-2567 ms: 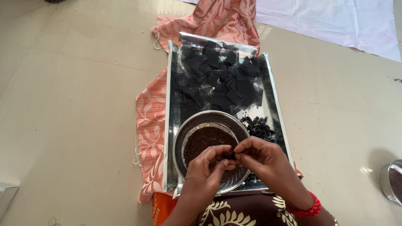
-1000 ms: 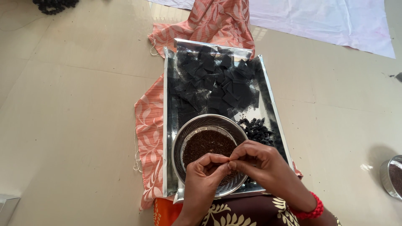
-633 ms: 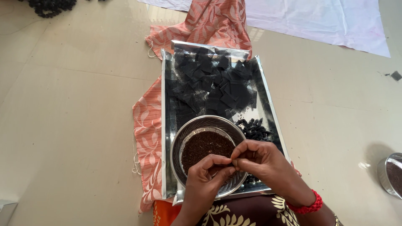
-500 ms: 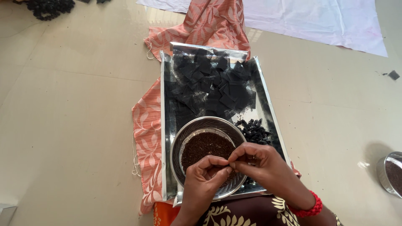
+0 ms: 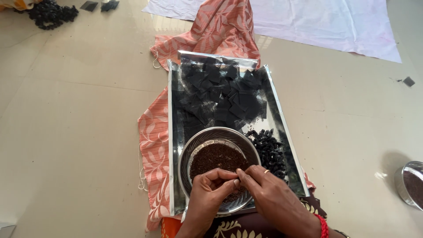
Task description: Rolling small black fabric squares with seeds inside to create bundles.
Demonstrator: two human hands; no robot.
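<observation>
A shiny metal tray (image 5: 174, 132) lies on an orange patterned cloth (image 5: 152, 145) on the floor. Its far half holds several flat black square pieces (image 5: 222, 92). A heap of small black rolled pieces (image 5: 269, 150) lies at its right side. A round steel bowl (image 5: 200, 141) of dark brown powder (image 5: 216, 156) sits at the tray's near end. My left hand (image 5: 209, 194) and my right hand (image 5: 269, 194) meet fingertip to fingertip over the bowl, pinching something small and dark that the fingers mostly hide. The right hand wears a ring and a red bangle.
A white sheet (image 5: 308, 22) is spread at the far right of the floor. A second steel bowl (image 5: 410, 183) of dark powder stands at the right edge. A black heap (image 5: 48, 13) and loose dark squares (image 5: 99, 5) lie at the far left.
Both hands stay pinched together over the bowl, their fingers shifting slightly. The view has tilted, bringing more of the far floor into sight.
</observation>
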